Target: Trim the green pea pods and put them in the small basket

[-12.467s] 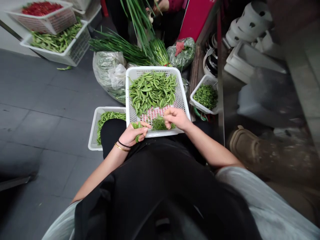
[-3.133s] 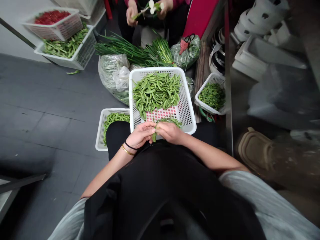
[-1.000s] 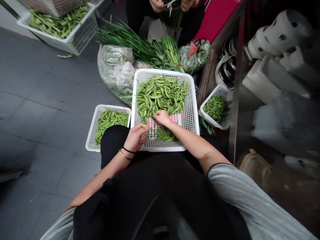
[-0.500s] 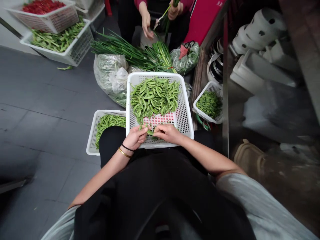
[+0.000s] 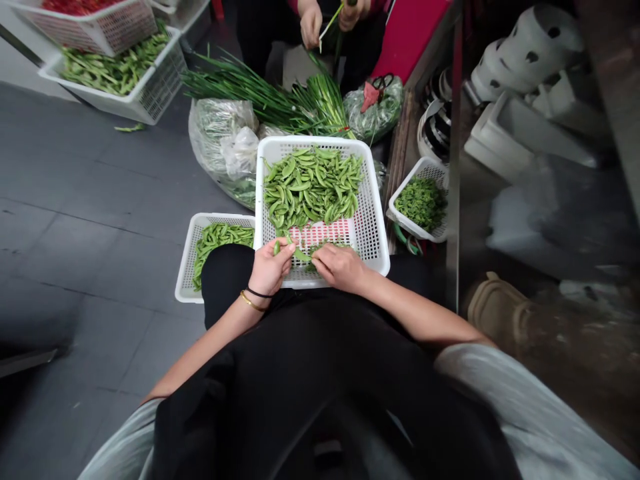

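Note:
A white perforated basket (image 5: 373, 233) rests on my lap, with a heap of green pea pods (image 5: 313, 183) towards its far side. Over the basket's near left part, my left hand (image 5: 273, 267) is closed on a pea pod (image 5: 301, 255) that points to the right; another pod end sticks up by its thumb. My right hand (image 5: 343, 268) is pinched at the right end of the same pod, its fingertips partly hidden. Small green scraps lie in the basket by the right hand. A second white basket (image 5: 187, 267) with trimmed pods stands beside my left knee.
Beyond the basket lie long green chives (image 5: 240, 87) and a clear plastic bag (image 5: 210, 143). Another person's hand (image 5: 311, 23) holds a green stalk there. Leafy greens fill a small basket (image 5: 407, 230) at right; stacked baskets (image 5: 150, 93) stand far left.
My left hand has turned and risen slightly, and the pod has shifted a little away from me. The other person's hand has moved up and right. The whole view has shifted slightly.

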Action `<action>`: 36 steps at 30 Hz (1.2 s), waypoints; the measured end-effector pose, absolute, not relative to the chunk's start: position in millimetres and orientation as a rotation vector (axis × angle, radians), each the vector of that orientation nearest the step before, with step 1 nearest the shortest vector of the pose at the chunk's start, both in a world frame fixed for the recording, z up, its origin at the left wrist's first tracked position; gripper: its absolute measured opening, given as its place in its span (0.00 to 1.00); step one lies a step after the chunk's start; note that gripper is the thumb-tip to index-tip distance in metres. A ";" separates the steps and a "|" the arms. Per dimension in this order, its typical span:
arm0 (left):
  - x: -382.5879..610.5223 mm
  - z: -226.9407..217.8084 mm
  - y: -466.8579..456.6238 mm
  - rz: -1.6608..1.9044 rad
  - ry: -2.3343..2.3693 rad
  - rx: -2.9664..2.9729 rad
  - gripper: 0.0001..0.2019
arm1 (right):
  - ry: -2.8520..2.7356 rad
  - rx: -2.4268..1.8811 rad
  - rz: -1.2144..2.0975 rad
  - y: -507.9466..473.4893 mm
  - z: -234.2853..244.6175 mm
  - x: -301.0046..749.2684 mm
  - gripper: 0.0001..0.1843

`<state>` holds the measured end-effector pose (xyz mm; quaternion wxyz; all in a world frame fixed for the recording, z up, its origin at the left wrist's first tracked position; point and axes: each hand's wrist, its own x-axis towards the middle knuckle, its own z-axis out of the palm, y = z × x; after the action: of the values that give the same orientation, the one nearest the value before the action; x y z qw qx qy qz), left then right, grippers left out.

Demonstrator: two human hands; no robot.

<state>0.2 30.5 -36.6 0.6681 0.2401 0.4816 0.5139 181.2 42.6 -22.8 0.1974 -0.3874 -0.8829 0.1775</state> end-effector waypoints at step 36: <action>-23.0 -22.0 23.8 1.310 1.278 0.993 0.13 | -1.929 -1.150 1.766 68.6 -35.2 219.4 0.23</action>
<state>-23.0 23.8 -22.0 0.5055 0.4115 0.5296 0.5428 219.4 68.6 -35.2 0.1418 -0.3984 -0.6682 0.6120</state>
